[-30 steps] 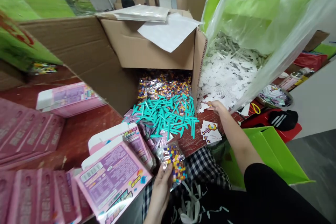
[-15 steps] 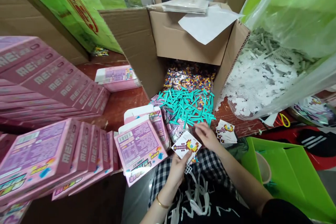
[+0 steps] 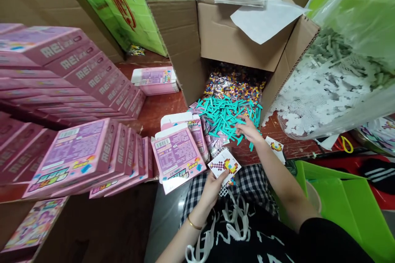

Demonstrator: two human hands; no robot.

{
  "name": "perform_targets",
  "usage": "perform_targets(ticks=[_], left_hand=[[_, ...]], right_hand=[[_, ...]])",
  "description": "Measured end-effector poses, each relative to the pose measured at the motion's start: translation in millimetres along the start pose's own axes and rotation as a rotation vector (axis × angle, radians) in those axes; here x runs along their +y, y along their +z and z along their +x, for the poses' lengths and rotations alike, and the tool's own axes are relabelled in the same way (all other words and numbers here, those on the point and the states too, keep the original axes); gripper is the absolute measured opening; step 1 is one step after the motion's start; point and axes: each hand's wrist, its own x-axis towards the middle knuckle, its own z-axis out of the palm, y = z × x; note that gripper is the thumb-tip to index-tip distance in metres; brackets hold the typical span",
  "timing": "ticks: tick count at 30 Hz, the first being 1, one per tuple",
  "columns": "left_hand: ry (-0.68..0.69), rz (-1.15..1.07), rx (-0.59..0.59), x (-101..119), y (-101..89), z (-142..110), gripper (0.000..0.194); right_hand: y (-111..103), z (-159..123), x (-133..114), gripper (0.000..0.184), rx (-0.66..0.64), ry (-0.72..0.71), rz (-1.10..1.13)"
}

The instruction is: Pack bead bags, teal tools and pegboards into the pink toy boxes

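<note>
My left hand [image 3: 214,187] pinches a white card [image 3: 219,166] printed with a pixel pattern in maroon, yellow and blue, its thumb on the card's face. Behind the card, a white grid board [image 3: 223,191] sticks out at top and bottom. Some coloured beads [image 3: 232,181] show beside it, partly hidden. Farther forward, my right hand [image 3: 248,129] is at the near edge of a pile of teal plastic sticks [image 3: 217,113], fingers apart and touching the pile. No stick is plainly in its grasp. Small purple packets [image 3: 216,144] lie under and in front of the sticks.
A cardboard box [image 3: 237,35] opens toward me, with bags of coloured beads [image 3: 234,82] inside. Pink boxes [image 3: 179,154] lie to the left, beside tall stacks of pink boxes [image 3: 101,80]. More cards [image 3: 275,148], a green bin [image 3: 342,197] and a bag of white grid pieces [image 3: 311,98] are right.
My right hand has gone from beside the card forward to the teal sticks. My left hand still holds the card and grid board. The camera view has shifted.
</note>
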Motion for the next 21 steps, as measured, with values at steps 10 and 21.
perform_targets(ticks=[10,21], left_hand=[[0.149,0.053,-0.108,11,12.4,-13,0.051],[0.889,0.906,0.462,114,-52.4,-34,0.086]], right_hand=[[16,-117,21,0.049,-0.145,-0.423,-0.038],[49,-91,-33,0.065,-0.441,-0.168,0.441]])
